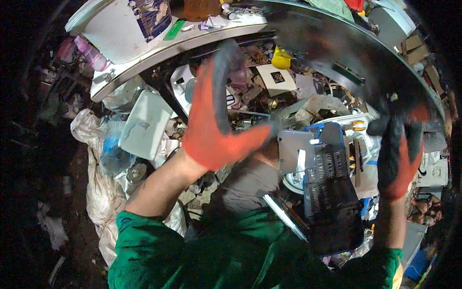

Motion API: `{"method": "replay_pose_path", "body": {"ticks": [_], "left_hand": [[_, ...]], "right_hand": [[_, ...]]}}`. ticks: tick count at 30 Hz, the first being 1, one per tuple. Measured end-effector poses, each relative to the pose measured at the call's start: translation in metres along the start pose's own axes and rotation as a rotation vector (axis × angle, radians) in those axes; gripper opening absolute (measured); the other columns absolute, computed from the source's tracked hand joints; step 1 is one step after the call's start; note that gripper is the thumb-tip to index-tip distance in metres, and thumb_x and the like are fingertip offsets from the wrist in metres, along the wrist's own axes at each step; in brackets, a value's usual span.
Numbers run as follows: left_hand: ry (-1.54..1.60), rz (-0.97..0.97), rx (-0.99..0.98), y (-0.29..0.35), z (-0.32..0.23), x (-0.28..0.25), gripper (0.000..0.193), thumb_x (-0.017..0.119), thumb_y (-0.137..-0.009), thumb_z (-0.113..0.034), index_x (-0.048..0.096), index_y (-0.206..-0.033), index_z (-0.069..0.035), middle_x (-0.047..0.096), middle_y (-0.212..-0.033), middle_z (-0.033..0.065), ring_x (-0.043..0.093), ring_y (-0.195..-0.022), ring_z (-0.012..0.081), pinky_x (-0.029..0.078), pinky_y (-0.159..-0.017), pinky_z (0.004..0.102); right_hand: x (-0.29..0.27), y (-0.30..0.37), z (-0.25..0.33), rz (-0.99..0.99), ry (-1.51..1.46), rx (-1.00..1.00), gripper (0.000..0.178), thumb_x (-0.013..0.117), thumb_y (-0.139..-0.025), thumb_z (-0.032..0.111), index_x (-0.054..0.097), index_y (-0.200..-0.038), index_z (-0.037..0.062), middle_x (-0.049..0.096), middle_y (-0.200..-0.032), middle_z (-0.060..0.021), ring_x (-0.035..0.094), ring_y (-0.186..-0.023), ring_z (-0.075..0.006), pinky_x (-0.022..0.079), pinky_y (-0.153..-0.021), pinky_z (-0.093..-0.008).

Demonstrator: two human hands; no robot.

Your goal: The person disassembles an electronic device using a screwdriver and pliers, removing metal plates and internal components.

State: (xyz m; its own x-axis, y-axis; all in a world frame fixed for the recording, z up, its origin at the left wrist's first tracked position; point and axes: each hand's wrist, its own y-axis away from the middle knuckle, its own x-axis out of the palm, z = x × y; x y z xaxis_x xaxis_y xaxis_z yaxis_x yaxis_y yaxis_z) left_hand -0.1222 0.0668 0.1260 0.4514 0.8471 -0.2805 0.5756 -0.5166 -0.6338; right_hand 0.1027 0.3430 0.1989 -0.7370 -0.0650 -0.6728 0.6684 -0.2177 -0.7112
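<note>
My left hand [224, 118], in an orange and black glove, is raised in front of me. Its thumb stands well apart from the fingers, and nothing shows between them. At the right, my right hand [400, 154] wears a matching glove. Motion smears its fingers beside a dark surface, so whether they hold anything is unclear. Between the hands and close to my body lies a black and blue panel [327, 180] with rows of small metallic marks. A grey metal plate [291, 147] sits at its left edge. A silver strip [284, 216] lies nearer to me.
A large dark glossy surface [313, 29] with a curved rim spans the upper right. At the upper left, a white bucket [113, 29] and a green piece [174, 30] rest on a white ledge [192, 43]. Mixed scrap, a yellow piece [281, 58] and a white sack [98, 178] surround me.
</note>
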Motion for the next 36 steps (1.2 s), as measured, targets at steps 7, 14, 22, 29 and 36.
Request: {"method": "replay_pose_path", "body": {"ticks": [7,14,22,29,36], "left_hand": [[0.15,0.171,-0.272,0.034,-0.004,0.001,0.095,0.078,-0.08,-0.019,0.023,-0.155,-0.001,0.039,-0.151,0.0191,0.041,-0.139,0.0272,0.03,-0.116,0.0379],[0.477,0.025,-0.527,0.02,-0.027,0.01,0.042,0.07,-0.094,-0.023,0.06,-0.128,-0.001,0.066,-0.118,0.0035,0.058,-0.106,0.0132,0.044,-0.097,0.0289],[0.604,-0.066,-0.541,0.003,-0.04,0.005,0.033,0.064,-0.096,-0.018,0.059,-0.125,-0.004,0.063,-0.113,0.0047,0.06,-0.102,0.0168,0.052,-0.087,0.0334],[0.532,0.0,-0.399,-0.028,-0.037,-0.008,0.043,0.065,-0.093,-0.021,0.053,-0.131,-0.003,0.061,-0.118,0.0112,0.066,-0.101,0.0277,0.06,-0.081,0.0433],[0.035,0.365,-0.291,0.029,0.0,-0.064,0.052,0.072,-0.082,-0.012,0.06,-0.133,-0.009,0.042,-0.145,0.0127,0.05,-0.128,0.0309,0.05,-0.099,0.0399]], "right_hand": [[0.028,0.076,-0.015,-0.02,-0.872,0.608,0.053,0.065,-0.095,0.024,0.049,-0.14,0.0005,0.058,-0.129,-0.0098,0.056,-0.116,-0.0205,0.043,-0.103,-0.0343],[0.029,0.063,0.023,0.278,-0.43,0.021,0.04,0.055,-0.098,0.013,0.051,-0.136,0.0025,0.061,-0.119,-0.0131,0.061,-0.111,-0.0227,0.047,-0.097,-0.0346],[0.017,0.103,0.026,0.433,-1.068,0.578,0.051,0.056,-0.099,0.022,0.04,-0.144,0.004,0.057,-0.129,-0.0173,0.06,-0.116,-0.0279,0.048,-0.1,-0.0413],[0.014,0.22,0.055,1.043,-0.502,0.132,0.069,0.064,-0.09,0.048,0.045,-0.143,0.0068,0.051,-0.138,-0.0267,0.049,-0.128,-0.0449,0.038,-0.111,-0.0487],[0.004,0.236,0.073,1.089,-0.63,0.433,0.063,0.066,-0.09,0.035,0.047,-0.14,0.0024,0.051,-0.138,-0.0281,0.047,-0.13,-0.0455,0.036,-0.112,-0.0481]]}}
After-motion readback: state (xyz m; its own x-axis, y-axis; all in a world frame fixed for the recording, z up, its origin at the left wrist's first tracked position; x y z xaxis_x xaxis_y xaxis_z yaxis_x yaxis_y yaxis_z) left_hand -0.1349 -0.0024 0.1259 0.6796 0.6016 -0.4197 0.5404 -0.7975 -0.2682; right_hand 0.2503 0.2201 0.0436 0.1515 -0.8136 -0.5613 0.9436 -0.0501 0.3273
